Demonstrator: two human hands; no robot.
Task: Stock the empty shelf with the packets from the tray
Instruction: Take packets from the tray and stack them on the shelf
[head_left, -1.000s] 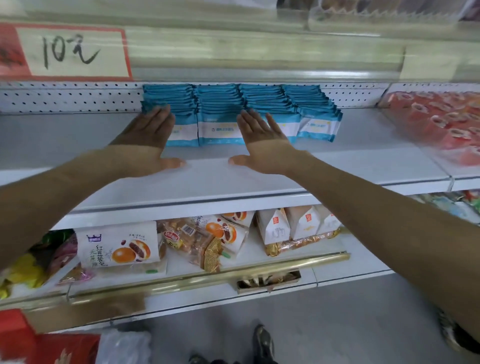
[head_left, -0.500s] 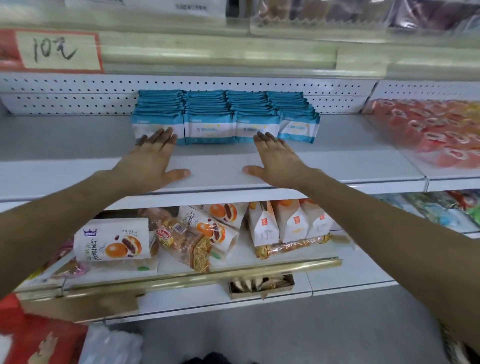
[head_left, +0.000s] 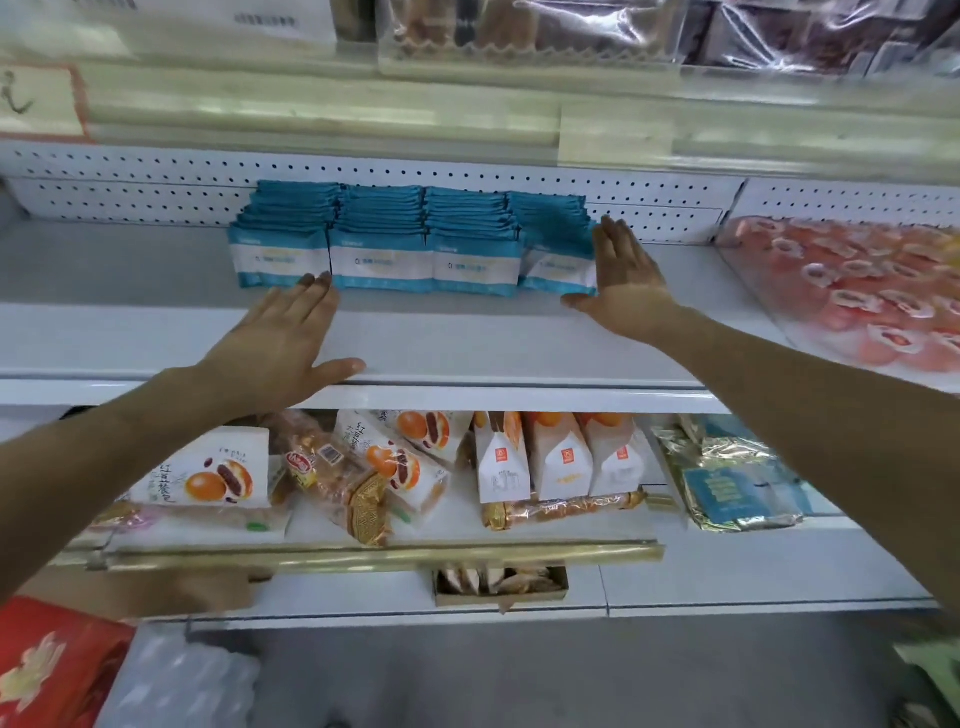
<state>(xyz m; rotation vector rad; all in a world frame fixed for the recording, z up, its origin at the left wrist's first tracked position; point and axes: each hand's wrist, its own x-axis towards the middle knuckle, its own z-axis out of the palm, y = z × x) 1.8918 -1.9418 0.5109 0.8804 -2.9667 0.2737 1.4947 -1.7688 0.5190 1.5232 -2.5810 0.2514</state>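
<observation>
Both arms are stretched out over the white shelf (head_left: 467, 338), and the packets (head_left: 382, 260) are on it: four rows of blue-and-white sachets side by side, each row running back toward the perforated back wall (head_left: 156, 176) at twelve o'clock. The left hand (head_left: 280, 343) lies flat, palm down on the shelf board, with its fingers straight and held close together, pointing to about one o'clock. Its fingertips (head_left: 314, 283) just meet the bottom edge of the front packets where the first and second rows join, and its thumb is splayed out to three o'clock along the shelf's front lip. Over to the right hand (head_left: 623, 291) - it's at three o'clock of the block, fingers straight and pressed together, aimed at twelve, with the inner edge of the hand laid against the outer side of the fourth row. Its thumb juts out to nine o'clock, just under the front corner of that row's first packet. Neither hand curls round anything - flat, extended fingers on both. That fourth row sits slightly askew, its front packet tilted off line with the other three. Further out at three o'clock, well apart from the hand, lie pink wrapped snacks (head_left: 857, 296). Down at six o'clock, the lower shelf carries bread bags (head_left: 208, 473) and white cartons (head_left: 556, 457) behind a brass rail (head_left: 384, 553).
</observation>
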